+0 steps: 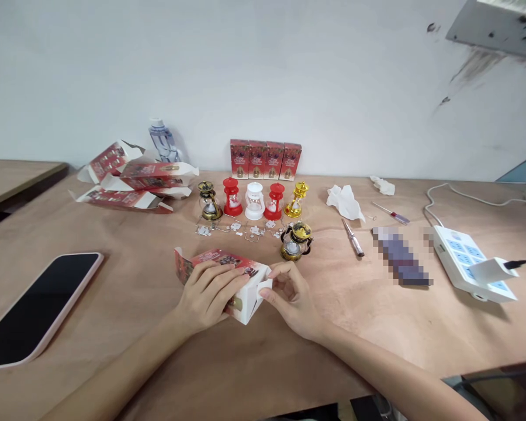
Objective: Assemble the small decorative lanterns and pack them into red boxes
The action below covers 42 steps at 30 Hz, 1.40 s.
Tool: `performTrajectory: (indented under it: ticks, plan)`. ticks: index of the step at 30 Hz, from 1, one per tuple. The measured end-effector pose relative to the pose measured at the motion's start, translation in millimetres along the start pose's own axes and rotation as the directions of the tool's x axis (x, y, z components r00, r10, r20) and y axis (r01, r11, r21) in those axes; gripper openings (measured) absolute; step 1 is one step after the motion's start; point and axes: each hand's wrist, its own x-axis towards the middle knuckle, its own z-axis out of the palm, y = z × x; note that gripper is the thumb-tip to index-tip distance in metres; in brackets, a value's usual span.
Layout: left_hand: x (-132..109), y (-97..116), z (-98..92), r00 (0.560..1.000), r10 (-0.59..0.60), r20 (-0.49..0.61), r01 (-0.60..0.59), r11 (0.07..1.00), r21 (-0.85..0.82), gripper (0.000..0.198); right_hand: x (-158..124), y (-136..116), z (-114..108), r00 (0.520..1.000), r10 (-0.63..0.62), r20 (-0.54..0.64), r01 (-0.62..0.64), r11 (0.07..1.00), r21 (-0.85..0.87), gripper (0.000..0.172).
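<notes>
- Lying on the counter (377, 327), the red carton (214, 260) is clasped from above by the left hand (210, 292), fingers curled over it.
- Its long axis is run left to right; the open white end is turned to the right hand (291, 298), by which the end flap is pinched.
- A dark gold lantern (296, 241) is stood just behind that end; bare counter is left in front of the carton, a phone (39, 304) well to its left.
</notes>
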Motion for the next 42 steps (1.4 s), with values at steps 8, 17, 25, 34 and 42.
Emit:
performTrajectory:
  ticks: [8,17,25,34,42]
  plan:
    - [-1,2,-0.7,0.999,-0.033,-0.008,0.033,0.999,-0.036,0.036,0,-1,-1,0.999,0.031,0.01,-0.031,0.999,0.03,0.025]
    - [-5,5,-1.0,0.993,0.089,-0.083,-0.098,0.989,-0.115,0.015,3,2,-2,0.954,0.053,0.296,-0.119,0.971,0.209,0.073]
    - [4,9,-4.3,0.984,-0.093,0.151,0.118,0.98,-0.163,0.047,-1,7,-12,0.85,-0.499,0.17,0.518,0.73,-0.445,0.048]
    - [2,13,4.0,0.688,-0.723,0.062,0.605,0.525,-0.599,0.071,2,6,-12,0.628,-0.544,0.557,0.769,0.32,-0.554,0.025]
    - [1,3,8.4,0.737,-0.671,0.076,0.576,0.566,-0.589,0.09,27,13,-54,0.804,-0.492,-0.334,0.074,0.639,-0.765,0.073]
